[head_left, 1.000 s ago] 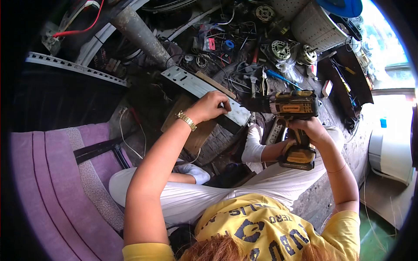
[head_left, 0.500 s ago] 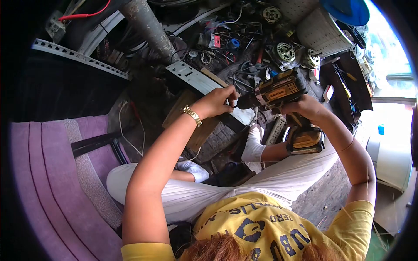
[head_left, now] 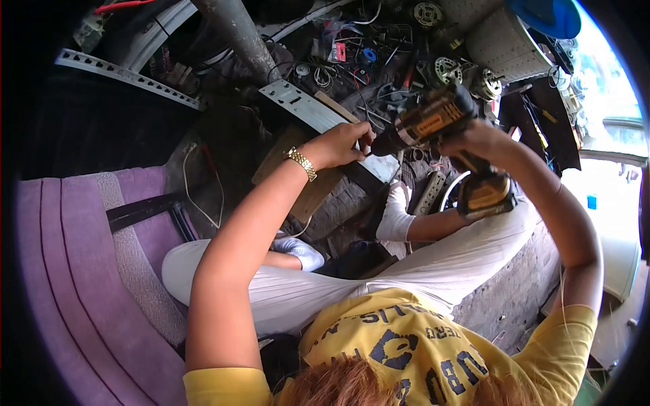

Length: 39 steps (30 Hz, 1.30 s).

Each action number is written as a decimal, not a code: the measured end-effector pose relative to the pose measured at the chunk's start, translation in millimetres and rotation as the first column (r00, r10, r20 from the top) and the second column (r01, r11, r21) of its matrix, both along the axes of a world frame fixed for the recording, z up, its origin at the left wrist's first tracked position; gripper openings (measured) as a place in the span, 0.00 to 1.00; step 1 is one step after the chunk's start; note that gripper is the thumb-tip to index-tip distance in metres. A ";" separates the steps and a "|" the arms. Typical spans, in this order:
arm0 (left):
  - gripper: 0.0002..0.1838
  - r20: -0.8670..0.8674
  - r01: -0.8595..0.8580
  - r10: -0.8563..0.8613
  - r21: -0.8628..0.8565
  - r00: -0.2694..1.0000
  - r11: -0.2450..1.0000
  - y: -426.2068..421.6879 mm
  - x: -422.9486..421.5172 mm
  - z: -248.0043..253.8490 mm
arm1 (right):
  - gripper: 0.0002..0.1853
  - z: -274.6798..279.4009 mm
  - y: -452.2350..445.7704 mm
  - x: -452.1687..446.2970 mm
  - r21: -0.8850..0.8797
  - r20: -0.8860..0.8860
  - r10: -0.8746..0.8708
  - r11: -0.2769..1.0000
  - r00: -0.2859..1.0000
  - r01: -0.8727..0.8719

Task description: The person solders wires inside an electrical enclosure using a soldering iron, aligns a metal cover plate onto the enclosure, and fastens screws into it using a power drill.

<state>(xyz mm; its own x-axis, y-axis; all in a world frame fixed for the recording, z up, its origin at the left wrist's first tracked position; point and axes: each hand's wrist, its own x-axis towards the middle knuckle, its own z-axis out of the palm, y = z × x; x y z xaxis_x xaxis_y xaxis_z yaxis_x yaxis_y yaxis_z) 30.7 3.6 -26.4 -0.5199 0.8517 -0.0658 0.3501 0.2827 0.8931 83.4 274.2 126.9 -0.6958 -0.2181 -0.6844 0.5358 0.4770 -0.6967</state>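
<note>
My right hand (head_left: 477,143) is wrapped round the grip of a yellow and black cordless drill (head_left: 430,123), which tilts down to the left. The drill's tip meets the fingertips of my left hand (head_left: 342,145) over the right end of a pale metal panel (head_left: 308,108). Those left fingers are pinched together, and what they hold is too small to make out. Beneath the panel lies a wooden board (head_left: 315,196).
Several cables, tools and motor parts (head_left: 448,70) lie beyond the panel. A rusty pole (head_left: 237,37) stands behind its far end. To the left is a purple cushioned seat (head_left: 81,271); at the upper right, a perforated basket (head_left: 504,51) beside a dark tray (head_left: 542,118).
The drill in my right hand has moved left and tilted, its tip now at my left fingers. My left hand has shifted slightly right and closed into a pinch.
</note>
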 end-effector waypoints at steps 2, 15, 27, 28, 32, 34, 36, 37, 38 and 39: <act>0.20 -0.025 0.010 -0.011 -0.009 1.000 1.000 0.5 -2.9 2.0 | 0.21 -9.5 5.1 -11.8 -0.051 0.028 0.014 0.999 0.999 -0.013; 0.16 -0.104 -0.182 0.183 0.019 0.978 0.983 1.0 6.9 -6.8 | 0.16 -2.4 -14.6 -30.5 0.042 0.166 0.125 0.990 0.978 -0.133; 0.24 -0.474 -0.315 0.064 -0.473 0.878 0.823 20.3 -4.6 -2.5 | 0.32 -119.5 70.0 33.1 0.358 -0.606 0.132 0.926 0.784 0.121; 0.27 -0.518 -0.357 0.064 -0.490 0.853 0.795 21.8 -7.8 -6.7 | 0.35 -138.0 65.6 45.8 0.479 -0.651 0.149 0.842 0.744 0.251; 0.37 -0.637 -0.429 0.051 -0.456 0.769 0.779 13.6 -0.3 -11.0 | 0.31 -253.4 80.9 53.1 0.735 -0.506 0.198 0.609 0.840 0.299; 0.42 -0.633 -0.411 0.079 -0.399 0.770 0.820 5.7 9.6 -8.0 | 0.26 -278.5 80.6 65.5 0.797 -0.517 0.324 0.520 0.793 0.308; 0.40 -0.643 -0.378 0.028 -0.414 0.765 0.828 -2.3 21.9 3.8 | 0.24 -294.0 77.1 73.9 0.858 -0.447 0.365 0.434 0.817 0.276; 0.37 -0.606 -0.333 -0.025 -0.470 0.795 0.817 -9.1 28.1 11.8 | 0.25 -303.2 74.8 76.4 0.864 -0.473 0.404 0.387 0.783 0.322; 0.34 -0.567 -0.289 -0.075 -0.524 0.820 0.801 -17.2 33.9 19.1 | 0.26 -300.5 71.3 73.7 0.882 -0.430 0.396 0.376 0.812 0.284; 0.31 -0.568 -0.275 -0.080 -0.511 0.819 0.814 -26.2 42.1 27.3 | 0.27 -300.1 70.1 71.2 0.875 -0.430 0.385 0.401 0.816 0.272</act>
